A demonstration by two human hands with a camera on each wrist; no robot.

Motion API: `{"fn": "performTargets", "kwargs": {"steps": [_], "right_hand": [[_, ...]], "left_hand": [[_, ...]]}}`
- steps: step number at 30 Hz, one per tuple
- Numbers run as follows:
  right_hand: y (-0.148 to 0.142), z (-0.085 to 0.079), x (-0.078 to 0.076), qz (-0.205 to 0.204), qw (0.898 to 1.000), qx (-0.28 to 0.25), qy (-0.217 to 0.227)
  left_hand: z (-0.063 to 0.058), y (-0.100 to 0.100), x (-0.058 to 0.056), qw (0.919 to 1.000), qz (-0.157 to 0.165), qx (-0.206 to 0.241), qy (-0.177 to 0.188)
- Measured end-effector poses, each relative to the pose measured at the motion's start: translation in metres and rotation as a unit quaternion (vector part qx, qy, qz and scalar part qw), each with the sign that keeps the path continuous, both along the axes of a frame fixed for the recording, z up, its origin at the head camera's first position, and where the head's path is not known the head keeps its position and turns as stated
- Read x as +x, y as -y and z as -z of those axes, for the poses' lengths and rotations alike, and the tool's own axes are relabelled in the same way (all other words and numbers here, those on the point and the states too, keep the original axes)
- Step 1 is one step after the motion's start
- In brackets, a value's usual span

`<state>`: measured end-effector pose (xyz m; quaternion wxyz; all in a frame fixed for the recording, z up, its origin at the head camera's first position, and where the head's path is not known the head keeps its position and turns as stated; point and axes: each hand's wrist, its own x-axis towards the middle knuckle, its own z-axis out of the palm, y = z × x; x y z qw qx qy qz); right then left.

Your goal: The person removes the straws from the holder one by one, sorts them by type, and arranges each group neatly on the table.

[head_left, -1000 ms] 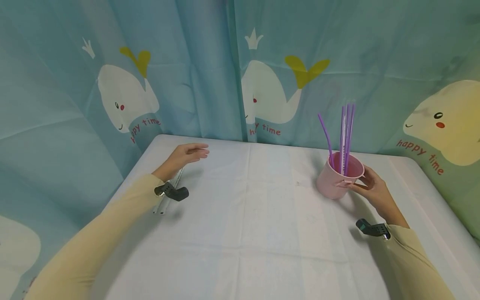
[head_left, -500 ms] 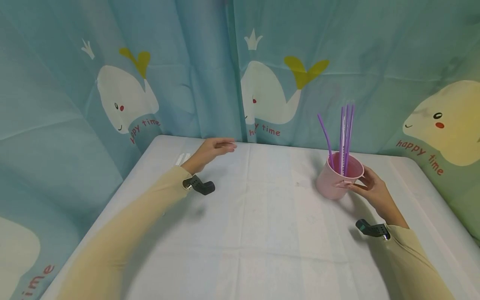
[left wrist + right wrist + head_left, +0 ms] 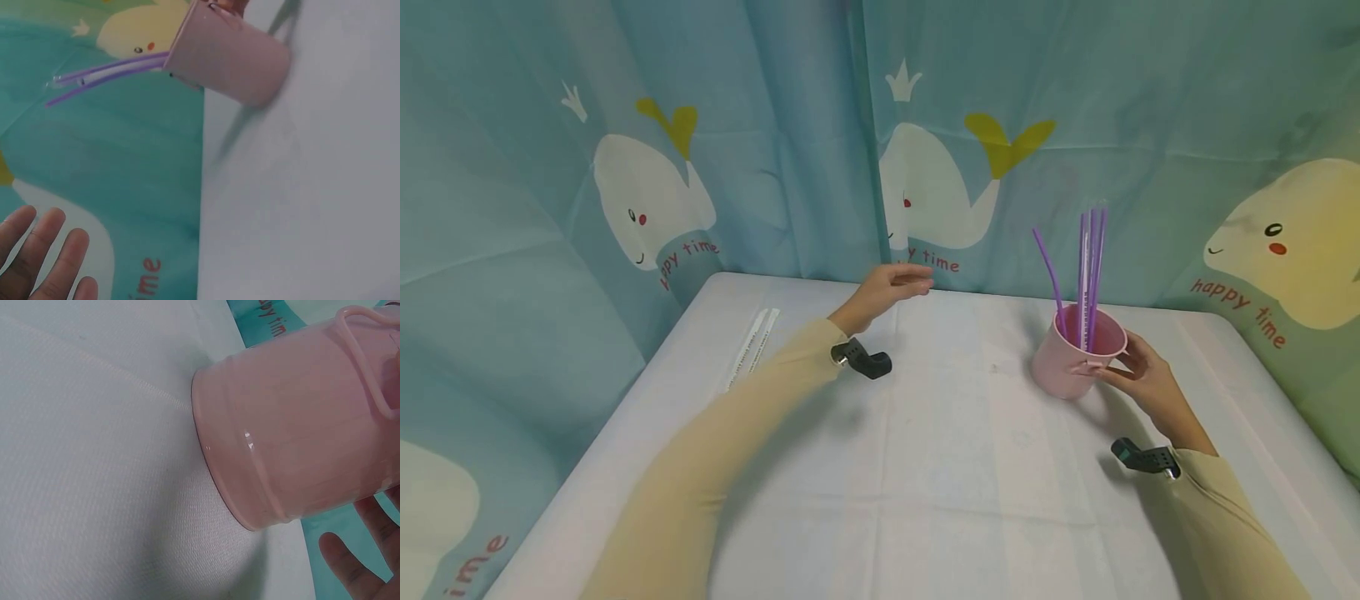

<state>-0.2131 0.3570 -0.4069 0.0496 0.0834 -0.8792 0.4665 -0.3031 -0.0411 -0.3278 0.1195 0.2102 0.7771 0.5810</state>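
Observation:
My right hand (image 3: 1144, 382) holds a small pink bucket (image 3: 1063, 367) at its right side, thumb by the little handle and fingers behind. Several purple straws (image 3: 1097, 258) stand in the bucket, one leaning left; a clear strip with printed marks (image 3: 1084, 304) stands among them. The right wrist view shows the bucket's wall (image 3: 294, 425) and base ridge up close, with fingertips (image 3: 337, 547) beyond it. My left hand (image 3: 886, 292) hovers over the back of the table, fingers extended towards the bucket, holding nothing. Its spread fingers (image 3: 47, 256) show in the left wrist view.
Two narrow, pale strips with printed marks (image 3: 763, 337) lie on the white-covered table (image 3: 955, 450) at the back left, partly behind my left sleeve. A blue-green curtain (image 3: 805, 150) with whales hangs along the table's back edge.
My left hand has moved right from above the pale strips towards the middle of the table, uncovering part of them. My right hand and the bucket have stayed in place.

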Motion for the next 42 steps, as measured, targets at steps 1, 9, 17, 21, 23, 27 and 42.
{"fn": "performTargets", "kwargs": {"steps": [1,9,17,21,23,27,42], "right_hand": [[0.0,-0.001,0.0,0.001,1.0,0.001,0.001],[-0.002,-0.004,0.001,0.008,1.0,0.012,0.007],[-0.003,-0.002,0.001,0.005,1.0,0.001,0.001],[-0.003,-0.002,0.001,0.009,1.0,0.008,0.002],[-0.002,-0.002,0.001,0.012,1.0,0.014,0.004],[-0.001,0.0,0.0,0.009,1.0,0.005,0.001],[-0.001,0.005,-0.003,-0.02,0.998,-0.05,-0.028]], "left_hand": [[-0.001,-0.005,0.0,1.0,0.002,0.001,-0.001],[-0.012,-0.047,-0.006,0.9995,0.021,-0.005,-0.021],[-0.015,-0.085,-0.014,0.9982,0.043,-0.016,-0.039],[-0.013,-0.103,-0.017,0.9976,0.049,-0.025,-0.041],[-0.011,-0.113,-0.017,0.9975,0.048,-0.028,-0.045],[-0.008,-0.13,-0.016,0.9966,0.035,-0.048,-0.058],[0.015,-0.169,-0.016,0.9998,-0.011,-0.013,-0.011]]}}
